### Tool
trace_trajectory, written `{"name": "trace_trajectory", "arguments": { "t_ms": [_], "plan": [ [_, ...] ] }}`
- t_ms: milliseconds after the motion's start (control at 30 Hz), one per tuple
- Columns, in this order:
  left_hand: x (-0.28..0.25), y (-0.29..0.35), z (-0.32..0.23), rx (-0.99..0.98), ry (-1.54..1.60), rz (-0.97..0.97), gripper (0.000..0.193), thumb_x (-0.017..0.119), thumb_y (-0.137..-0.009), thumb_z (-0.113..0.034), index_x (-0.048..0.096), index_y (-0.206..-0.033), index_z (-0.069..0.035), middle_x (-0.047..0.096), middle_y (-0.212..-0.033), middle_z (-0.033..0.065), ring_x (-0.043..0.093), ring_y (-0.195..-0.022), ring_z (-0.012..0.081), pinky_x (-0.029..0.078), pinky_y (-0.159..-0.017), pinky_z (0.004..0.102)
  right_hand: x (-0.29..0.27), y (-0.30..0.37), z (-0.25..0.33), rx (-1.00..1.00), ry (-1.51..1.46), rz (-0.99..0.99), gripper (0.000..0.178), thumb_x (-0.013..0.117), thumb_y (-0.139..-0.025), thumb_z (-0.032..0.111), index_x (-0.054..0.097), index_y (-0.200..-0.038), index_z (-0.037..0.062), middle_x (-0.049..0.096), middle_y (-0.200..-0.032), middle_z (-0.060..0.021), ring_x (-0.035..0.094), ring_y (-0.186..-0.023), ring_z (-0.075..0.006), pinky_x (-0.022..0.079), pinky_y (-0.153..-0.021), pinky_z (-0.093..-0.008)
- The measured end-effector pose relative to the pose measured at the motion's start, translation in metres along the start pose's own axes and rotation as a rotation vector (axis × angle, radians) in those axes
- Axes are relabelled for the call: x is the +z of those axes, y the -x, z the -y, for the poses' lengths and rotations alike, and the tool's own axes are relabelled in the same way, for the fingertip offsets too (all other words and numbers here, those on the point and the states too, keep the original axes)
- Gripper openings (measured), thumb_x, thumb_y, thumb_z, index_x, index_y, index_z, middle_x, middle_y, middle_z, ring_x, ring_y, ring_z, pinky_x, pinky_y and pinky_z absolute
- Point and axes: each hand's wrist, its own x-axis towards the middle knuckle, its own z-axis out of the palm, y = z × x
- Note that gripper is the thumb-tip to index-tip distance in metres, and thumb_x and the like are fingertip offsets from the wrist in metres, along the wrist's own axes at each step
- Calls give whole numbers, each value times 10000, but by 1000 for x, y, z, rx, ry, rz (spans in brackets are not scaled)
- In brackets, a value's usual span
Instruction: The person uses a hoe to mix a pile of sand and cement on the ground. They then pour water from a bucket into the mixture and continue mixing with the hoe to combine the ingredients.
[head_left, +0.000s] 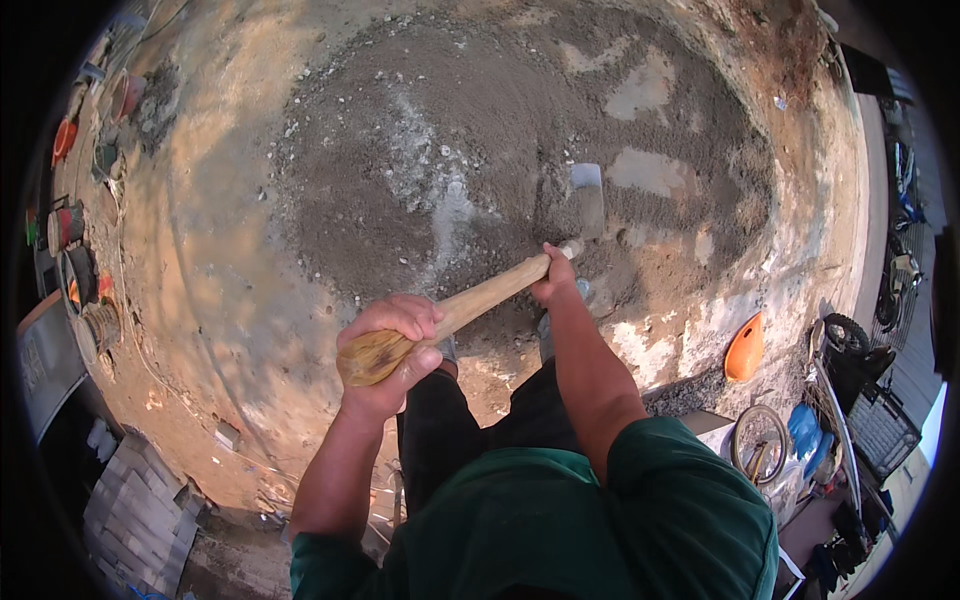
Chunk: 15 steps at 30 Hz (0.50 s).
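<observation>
A hoe with a pale, thick wooden handle (490, 297) slants across the front of my legs. Its narrow grey metal blade (590, 205) rests at a mix of grey sand and powder (480, 150) spread on the ground. My left hand (390, 345) is closed round the near, wider end of the handle, with the rounded butt showing past the fingers. Farther down, close to the blade, my right hand (556, 277) is wrapped round the handle.
An orange hard-shell object (745, 348) lies at right, near a wheel rim (760, 443), blue plastic (805, 432) and a tyre (846, 334). Buckets (66, 227) and a cable (122, 250) line the left side. Stacked grey tiles (140, 515) stand at lower left.
</observation>
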Motion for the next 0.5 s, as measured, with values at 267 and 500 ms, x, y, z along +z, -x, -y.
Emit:
{"name": "trace_trajectory", "arguments": {
  "t_ms": [267,500],
  "plan": [
    [-117,95,-236,250,107,-170,371,800,-694,-95,439,-748,-166,495,-655,-45,527,-706,156,469,-856,366,80,200,-79,142,262,151,337,691,-870,117,512,-1129,-2,573,-1010,-103,617,-874,-259,557,-736,-468],
    [-58,27,-43,45,294,-97,338,776,-710,-85,493,-886,-142,538,-864,35,543,-988,264,371,-1119,525,42,80,93,-427,86,2,375,681,-857,87,480,-1144,-47,525,-973,-109,594,-852,-264,547,-747,-440]
  ]
}}
